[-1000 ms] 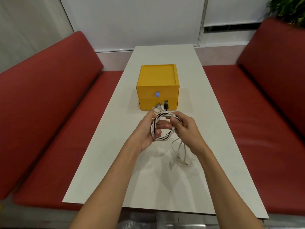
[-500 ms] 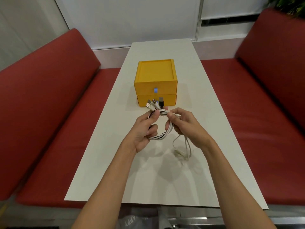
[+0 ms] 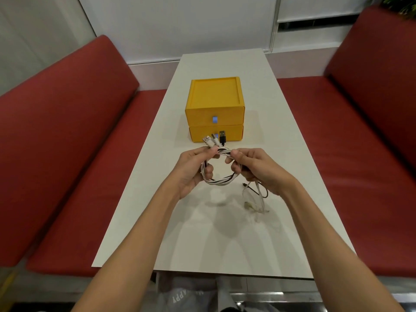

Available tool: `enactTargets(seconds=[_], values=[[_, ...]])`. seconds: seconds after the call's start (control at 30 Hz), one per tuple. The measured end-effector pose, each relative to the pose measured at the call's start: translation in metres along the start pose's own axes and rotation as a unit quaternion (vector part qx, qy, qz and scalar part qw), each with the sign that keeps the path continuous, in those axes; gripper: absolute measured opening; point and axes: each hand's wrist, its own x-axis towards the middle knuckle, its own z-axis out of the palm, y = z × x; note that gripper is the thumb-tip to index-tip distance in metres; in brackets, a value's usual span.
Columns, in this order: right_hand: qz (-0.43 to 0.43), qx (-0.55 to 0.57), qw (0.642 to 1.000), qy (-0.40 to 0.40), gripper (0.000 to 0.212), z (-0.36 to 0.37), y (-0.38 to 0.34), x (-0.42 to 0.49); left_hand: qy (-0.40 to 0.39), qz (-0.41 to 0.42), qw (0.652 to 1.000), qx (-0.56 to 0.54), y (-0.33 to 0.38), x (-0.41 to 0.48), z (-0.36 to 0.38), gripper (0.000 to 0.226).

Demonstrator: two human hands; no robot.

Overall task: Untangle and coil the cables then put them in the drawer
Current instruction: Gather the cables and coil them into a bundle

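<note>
Hands at frame centre — left hand and right hand — both grasp coiled cables before closed yellow drawer box.

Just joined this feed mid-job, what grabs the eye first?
The left hand and right hand grip a coil of cables above the white table, USB plugs poking up. Just behind stands a yellow two-drawer box, both drawers closed. Loose cable tails hang under the right hand.

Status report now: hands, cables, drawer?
Left hand and right hand both grip cable coil. Loose tails hang to table. Both yellow drawers shut.
</note>
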Motion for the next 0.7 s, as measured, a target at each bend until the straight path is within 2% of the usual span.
enactTargets(seconds=[0.07, 0.13, 0.2, 0.23, 0.3, 0.43, 0.47, 0.57, 0.7], values=[[0.001, -0.059, 0.998, -0.002, 0.032, -0.004, -0.005, 0.0, 0.006, -0.009, 0.999, 0.052, 0.003, 0.0, -0.005, 0.027], [0.005, -0.116, 0.993, -0.011, 0.033, -0.006, -0.01, 0.0, 0.027, 0.011, 0.988, 0.149, 0.01, 0.003, -0.01, 0.046], [0.006, -0.162, 0.986, -0.028, 0.033, -0.006, -0.016, 0.0, 0.044, 0.082, 0.961, 0.262, 0.021, 0.004, -0.01, 0.067], [0.004, -0.182, 0.983, -0.038, 0.033, -0.005, -0.019, 0.0, 0.032, 0.129, 0.942, 0.307, 0.028, 0.003, -0.006, 0.07], [-0.002, -0.212, 0.976, -0.056, 0.034, -0.005, -0.026, 0.001, -0.029, 0.189, 0.905, 0.381, 0.038, 0.001, 0.005, 0.065], [-0.001, -0.251, 0.964, -0.085, 0.028, -0.011, -0.041, 0.001, -0.152, 0.179, 0.807, 0.541, 0.041, 0.006, 0.01, 0.047], [0.002, -0.257, 0.962, -0.091, 0.03, -0.014, -0.043, 0.001, -0.17, 0.174, 0.8, 0.549, 0.04, 0.006, 0.008, 0.042], [0.017, -0.226, 0.968, -0.105, 0.037, -0.021, -0.044, -0.001, -0.201, 0.142, 0.833, 0.495, 0.038, 0.004, 0.004, 0.026], [0.014, -0.11, 0.991, -0.076, 0.026, -0.031, -0.044, -0.004, -0.194, 0.149, 0.869, 0.431, 0.037, 0.001, -0.003, 0.022]])
